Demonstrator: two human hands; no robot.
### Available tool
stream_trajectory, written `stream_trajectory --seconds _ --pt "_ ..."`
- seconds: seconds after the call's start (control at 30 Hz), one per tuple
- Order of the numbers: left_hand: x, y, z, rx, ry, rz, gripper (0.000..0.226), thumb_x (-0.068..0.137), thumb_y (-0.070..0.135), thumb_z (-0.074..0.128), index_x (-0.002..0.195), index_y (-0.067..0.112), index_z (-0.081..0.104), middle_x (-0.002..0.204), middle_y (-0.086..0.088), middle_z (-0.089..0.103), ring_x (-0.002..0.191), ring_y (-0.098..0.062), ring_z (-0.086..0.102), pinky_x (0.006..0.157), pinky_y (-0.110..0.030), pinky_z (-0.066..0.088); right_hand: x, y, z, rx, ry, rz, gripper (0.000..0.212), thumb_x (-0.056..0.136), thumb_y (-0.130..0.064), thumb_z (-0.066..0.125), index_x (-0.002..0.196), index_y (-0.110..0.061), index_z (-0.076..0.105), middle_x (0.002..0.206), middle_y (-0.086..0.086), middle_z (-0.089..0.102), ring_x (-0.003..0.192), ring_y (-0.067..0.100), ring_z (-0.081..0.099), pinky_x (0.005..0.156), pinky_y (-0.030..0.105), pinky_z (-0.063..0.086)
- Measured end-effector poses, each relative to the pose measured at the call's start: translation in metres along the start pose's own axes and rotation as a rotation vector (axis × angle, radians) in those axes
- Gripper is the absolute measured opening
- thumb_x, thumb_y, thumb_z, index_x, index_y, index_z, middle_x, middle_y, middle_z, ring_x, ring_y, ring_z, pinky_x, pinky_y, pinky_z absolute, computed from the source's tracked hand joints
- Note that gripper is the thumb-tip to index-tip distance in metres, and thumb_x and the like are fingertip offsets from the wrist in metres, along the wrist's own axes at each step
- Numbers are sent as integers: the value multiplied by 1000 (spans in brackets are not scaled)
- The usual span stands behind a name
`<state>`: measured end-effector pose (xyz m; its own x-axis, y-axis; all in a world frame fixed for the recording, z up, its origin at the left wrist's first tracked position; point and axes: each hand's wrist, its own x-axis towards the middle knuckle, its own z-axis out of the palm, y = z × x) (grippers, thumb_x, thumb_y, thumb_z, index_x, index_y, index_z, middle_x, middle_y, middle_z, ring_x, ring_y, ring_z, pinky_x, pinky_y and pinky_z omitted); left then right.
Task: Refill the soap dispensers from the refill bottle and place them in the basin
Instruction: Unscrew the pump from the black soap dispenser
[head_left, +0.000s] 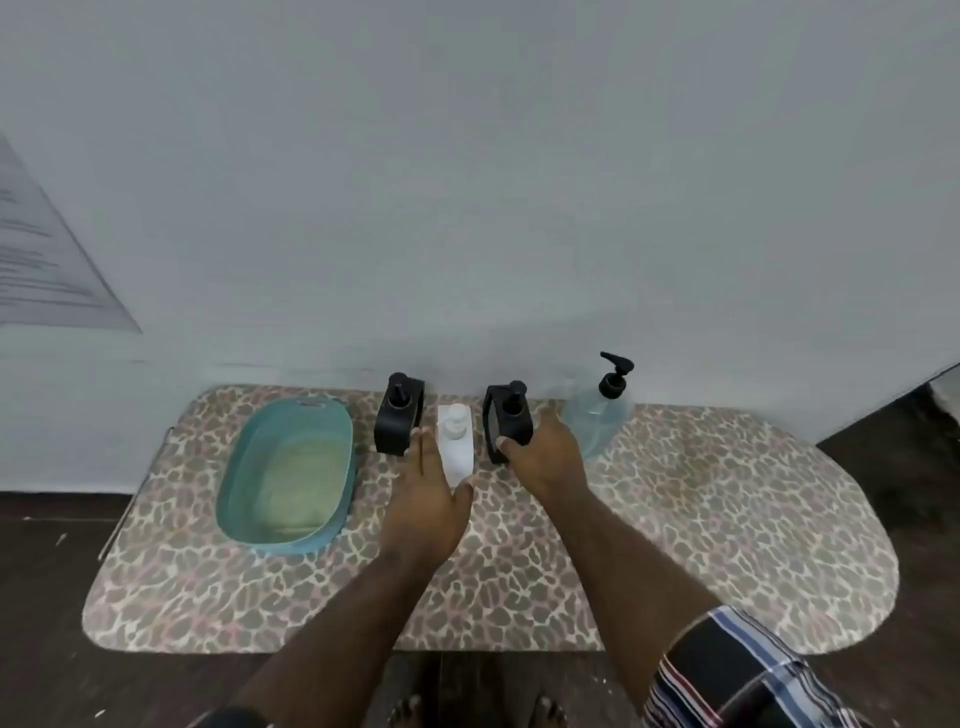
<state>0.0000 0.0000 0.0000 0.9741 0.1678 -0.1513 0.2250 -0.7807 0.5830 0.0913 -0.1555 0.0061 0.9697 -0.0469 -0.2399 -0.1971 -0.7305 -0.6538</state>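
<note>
Three square soap dispensers stand in a row at the back of the table: a black dispenser (397, 415) on the left, a white dispenser (455, 441) in the middle, a second black dispenser (506, 418) on the right. My left hand (428, 499) cups the white dispenser, fingers on its left side and thumb at its front right. My right hand (545, 452) grips the right black dispenser from the side. The clear refill bottle (597, 415) with a black pump stands just right of that hand. The teal oval basin (291, 467) sits at the left, with nothing in it.
The table (727, 519) has a leopard-print cover and rounded ends, and is pushed against a pale wall. A sheet of paper (47, 260) hangs on the wall at the left. Dark floor surrounds the table, and bare feet (410, 709) show below its front edge.
</note>
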Motion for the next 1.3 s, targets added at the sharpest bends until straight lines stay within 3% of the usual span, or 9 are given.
stream_trajectory --seconds 0.2,0.33,0.5,0.6,0.83,0.97,1.1,1.23,1.3 --pt "-7 -12 -4 -116 -7 -109 82 103 34 54 164 9 5 173 -10 8 160 -25 11 126 -35 16 14 -4 18 -14 -29 80 53 87 -31 76 126 -3 52 116 15 67 104 35 66 77 35 50" --pt "-13 -13 -17 -137 9 -84 72 102 26 57 161 8 21 168 -12 26 155 -27 25 123 -35 21 7 -1 11 -32 -14 57 44 90 -24 72 122 -1 53 115 18 66 103 37 65 75 36 48" --pt "-18 -7 -32 -212 101 -18 34 97 18 60 131 13 59 122 -7 65 112 -25 61 98 -42 52 -28 7 -8 42 -38 85 34 85 -24 70 111 -7 55 98 7 61 85 26 57 70 32 42" --pt "-19 1 -35 -330 -38 -36 28 100 19 58 127 17 62 98 0 67 84 -20 67 73 -38 57 -54 17 -25 116 -57 127 33 83 -24 71 110 -10 60 95 3 62 84 21 58 66 30 44" --pt "-20 25 -38 -478 -484 -10 73 88 30 78 151 26 42 141 9 53 129 -15 55 104 -42 51 -87 28 -86 387 -270 167 25 78 -8 74 103 -10 73 95 10 71 92 27 69 86 41 57" --pt "-30 27 -41 -826 -632 -162 52 88 20 81 134 25 59 127 -2 73 117 -25 71 98 -47 58 -97 20 -112 563 -441 134 33 85 2 69 115 -14 72 107 6 73 102 20 69 99 40 55" --pt "-45 33 -43 -1013 -579 -216 38 90 9 75 124 20 62 121 -7 75 103 -22 76 83 -40 64 -98 8 -122 535 -317 38 43 88 -10 76 129 -16 64 122 1 72 111 14 68 98 36 55" --pt "-55 42 -45 -1042 -562 -215 43 88 7 77 127 19 62 123 -9 74 99 -19 76 77 -33 63 -92 -7 -128 513 -275 -80 40 83 -19 83 118 -7 67 73 -7 71 79 6 71 71 20 55" --pt "-58 47 -49 -1069 -566 -197 44 87 7 77 127 18 63 121 -8 75 100 -19 75 79 -34 63 -88 -13 -125 522 -262 -92 38 80 -16 86 108 2 69 59 -7 54 72 16 61 69 26 55"
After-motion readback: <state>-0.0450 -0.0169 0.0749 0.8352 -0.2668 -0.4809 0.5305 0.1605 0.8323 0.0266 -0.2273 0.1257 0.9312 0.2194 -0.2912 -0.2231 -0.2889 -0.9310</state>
